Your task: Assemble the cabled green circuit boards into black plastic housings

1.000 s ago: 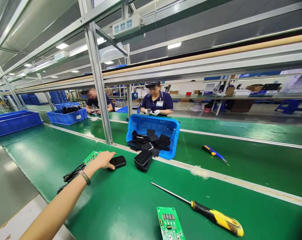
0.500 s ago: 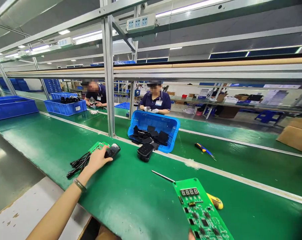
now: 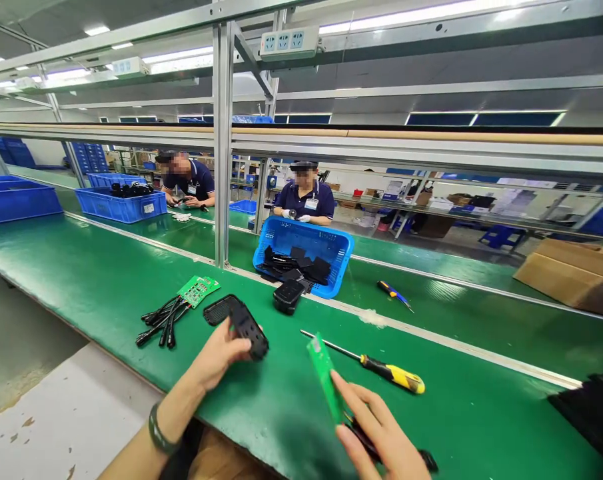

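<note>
My left hand [image 3: 220,355] is closed on a black plastic housing half [image 3: 249,329], lifted just above the green belt [image 3: 106,280]. A second black shell half [image 3: 220,309] lies on the belt just beyond it. My right hand [image 3: 381,433] pinches a green circuit board [image 3: 324,377], seen edge-on, at the lower middle. A black cable [image 3: 376,453] runs under that hand. Past the board lies a yellow-handled screwdriver [image 3: 381,367].
A blue basket [image 3: 331,243] of black parts stands tilted at the belt's far edge, a black housing [image 3: 288,295] in front of it. Black cords [image 3: 161,320] and another green board [image 3: 198,290] lie to the left. Two people work across the line. A blue-yellow tool [image 3: 394,295] lies on the far belt.
My left hand has lifted the black housing half off the belt and drawn it toward me. My right hand has turned the green board edge-on and lowered it.
</note>
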The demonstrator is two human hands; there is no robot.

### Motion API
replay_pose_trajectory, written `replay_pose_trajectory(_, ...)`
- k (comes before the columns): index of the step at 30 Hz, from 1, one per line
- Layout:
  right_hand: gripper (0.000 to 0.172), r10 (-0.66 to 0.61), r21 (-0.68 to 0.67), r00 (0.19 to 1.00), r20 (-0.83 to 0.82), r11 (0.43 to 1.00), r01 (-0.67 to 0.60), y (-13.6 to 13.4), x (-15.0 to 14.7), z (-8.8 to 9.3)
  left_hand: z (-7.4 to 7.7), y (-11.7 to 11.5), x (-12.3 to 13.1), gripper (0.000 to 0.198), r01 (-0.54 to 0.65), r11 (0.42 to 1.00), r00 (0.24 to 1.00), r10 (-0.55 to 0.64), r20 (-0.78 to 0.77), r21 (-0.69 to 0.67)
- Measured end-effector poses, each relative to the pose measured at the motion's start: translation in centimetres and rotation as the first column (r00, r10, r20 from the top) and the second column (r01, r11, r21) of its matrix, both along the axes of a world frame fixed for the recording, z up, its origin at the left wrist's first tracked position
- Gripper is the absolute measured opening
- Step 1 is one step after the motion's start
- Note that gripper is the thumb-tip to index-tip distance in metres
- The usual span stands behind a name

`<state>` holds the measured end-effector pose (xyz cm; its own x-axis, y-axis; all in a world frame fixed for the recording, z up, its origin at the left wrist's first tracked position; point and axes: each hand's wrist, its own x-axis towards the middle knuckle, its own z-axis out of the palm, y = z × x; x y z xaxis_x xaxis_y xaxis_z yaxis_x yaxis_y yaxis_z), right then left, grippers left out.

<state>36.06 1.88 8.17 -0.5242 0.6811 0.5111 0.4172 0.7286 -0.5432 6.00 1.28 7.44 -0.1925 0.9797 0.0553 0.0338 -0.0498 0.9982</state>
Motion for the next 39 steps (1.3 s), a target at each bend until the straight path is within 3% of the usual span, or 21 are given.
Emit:
replay_pose_trajectory(4,0.045,-0.009,0.217,0.987,0.160,0.976,-0.027,0.2,-1.0,-1.4,-1.9,-2.8,5.4,0.092,0.160,0.984,0.931,-0.175,0.321,0.073)
replay_pose_trajectory(8,0.045,0.030,0.218,0.969,0.247,0.972,-0.085,-0.5,-0.9,-2.5,-3.3,-4.7,8.1,0.084,0.267,0.954,0.710,-0.291,0.641,0.136)
replay_pose_trajectory(11,0.044,0.043,0.230,0.954,0.298,0.966,-0.115,-0.7,-0.7,-3.1,-3.7,-5.4,8.9,0.090,0.301,0.944,0.659,-0.306,0.688,0.132)
replay_pose_trajectory(15,0.042,0.045,0.268,0.946,0.322,0.954,-0.137,-0.6,-0.4,-3.7,-3.9,-5.9,9.5,0.102,0.274,0.956,0.647,-0.263,0.715,0.103)
replay_pose_trajectory(21,0.041,0.034,0.298,0.931,0.363,0.943,-0.150,-0.7,-0.2,-3.8,-5.0,-5.6,10.2,0.097,0.179,0.980,0.681,-0.191,0.707,0.092)
replay_pose_trajectory(29,0.052,0.001,0.385,0.923,0.384,0.909,-0.161,-0.2,-0.9,-4.5,-5.0,-5.3,11.3,0.091,-0.026,0.994,0.723,0.091,0.685,-0.105)
replay_pose_trajectory(34,0.045,-0.027,0.452,0.955,0.297,0.885,-0.115,0.3,-2.0,-5.1,-4.8,-5.1,11.2,0.083,-0.040,0.993,0.734,0.105,0.671,-0.112)
replay_pose_trajectory(37,0.048,0.006,0.373,0.948,0.319,0.919,-0.131,1.0,-2.0,-5.2,-5.3,-4.8,9.7,0.075,-0.052,0.995,0.846,0.089,0.526,-0.085)
replay_pose_trajectory(39,0.052,0.016,0.270,0.919,0.394,0.954,-0.133,1.5,-1.7,-5.0,-5.9,-4.7,8.2,0.070,-0.126,0.992,0.966,0.124,0.229,-0.004)
